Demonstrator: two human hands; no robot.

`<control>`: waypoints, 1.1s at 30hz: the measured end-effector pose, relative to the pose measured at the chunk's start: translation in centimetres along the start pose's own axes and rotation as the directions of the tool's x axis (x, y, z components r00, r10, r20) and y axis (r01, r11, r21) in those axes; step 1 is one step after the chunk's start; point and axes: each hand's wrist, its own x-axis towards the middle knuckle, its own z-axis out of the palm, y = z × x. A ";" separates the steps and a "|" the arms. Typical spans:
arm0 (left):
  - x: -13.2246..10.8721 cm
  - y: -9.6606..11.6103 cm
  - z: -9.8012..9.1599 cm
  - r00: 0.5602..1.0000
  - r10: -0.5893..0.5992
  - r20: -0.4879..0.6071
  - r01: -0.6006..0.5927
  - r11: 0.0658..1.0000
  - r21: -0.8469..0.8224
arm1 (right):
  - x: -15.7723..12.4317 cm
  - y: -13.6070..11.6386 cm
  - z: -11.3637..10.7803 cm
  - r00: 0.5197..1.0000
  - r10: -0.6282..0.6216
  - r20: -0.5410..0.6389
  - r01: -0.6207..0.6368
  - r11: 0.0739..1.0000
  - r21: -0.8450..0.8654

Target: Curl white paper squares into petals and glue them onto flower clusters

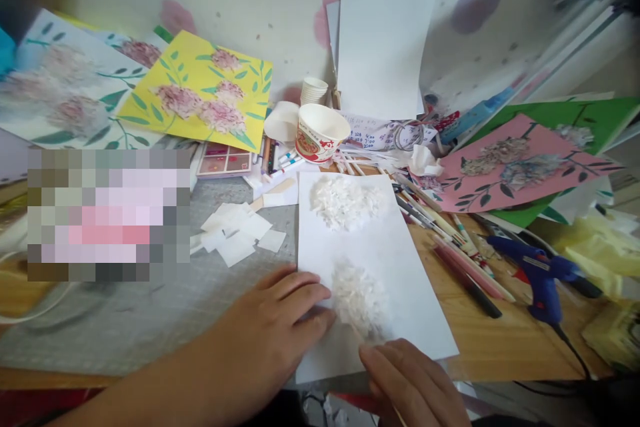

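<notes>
A white sheet of paper (420,320) lies before me. Two rounded clusters of crumpled white paper bits sit on it, an upper cluster (345,202) and a lower cluster (360,300). My left hand (287,313) rests on the sheet's left edge with fingers stretched out, tips beside the lower cluster. At the sheet's near edge, my right hand (415,380) is closed on a thin stick (356,332) that points at the lower cluster's near side. The stick's tip is blurred, and the fingers cover much of its length. Small white paper squares (237,233) lie left of the sheet.
A paper bowl (323,133) stands behind the sheet. Brushes and pens crowd its right, near a blue glue gun (543,273) with a cord. Flower pictures on yellow (200,73) and pink card (530,167) flank the table. A pixelated patch hides part of the left side.
</notes>
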 end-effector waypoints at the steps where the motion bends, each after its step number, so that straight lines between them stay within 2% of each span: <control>1: -0.1 0.0 0.0 1.000 -0.003 0.006 0.003 1.000 0.000 | 0.1 0.0 0.1 1.000 -0.015 0.014 0.015 1.000 -0.007; 4: -0.3 -0.1 0.2 1.000 -0.005 0.016 0.005 1.000 0.010 | 0.1 0.1 0.7 0.999 -0.036 0.015 0.037 0.998 -0.051; 9: -0.3 -0.3 0.5 1.000 -0.007 0.000 0.007 1.000 0.024 | -0.1 0.2 2.0 0.986 -0.094 -0.134 0.077 0.989 -0.127; 18: -0.4 -0.4 0.3 1.000 0.009 0.003 -0.009 0.998 0.056 | 0.2 -0.3 2.2 0.986 -0.143 -0.088 0.122 0.969 -0.216; 21: -0.5 -0.5 0.5 1.000 0.028 -0.011 -0.027 0.995 0.091 | 1.1 -0.3 1.6 0.982 -0.187 0.032 0.189 0.958 -0.217; 23: -0.4 -0.6 0.6 0.998 0.051 -0.044 -0.046 0.992 0.119 | 1.7 -0.3 1.0 0.963 -0.231 0.142 0.257 0.943 -0.209; 25: -0.2 -0.7 0.6 0.994 0.076 -0.073 -0.065 0.987 0.149 | 2.2 -0.2 0.7 0.945 -0.268 0.190 0.306 0.928 -0.214; 29: 0.1 -0.7 0.3 0.992 0.090 -0.094 -0.072 0.982 0.177 | 2.4 -0.2 1.0 0.950 -0.271 0.152 0.302 0.923 -0.238; 33: -0.1 -0.9 0.4 0.992 0.087 -0.087 -0.072 0.984 0.164 | 1.6 -0.8 1.5 0.976 -0.195 -0.093 0.170 0.958 -0.232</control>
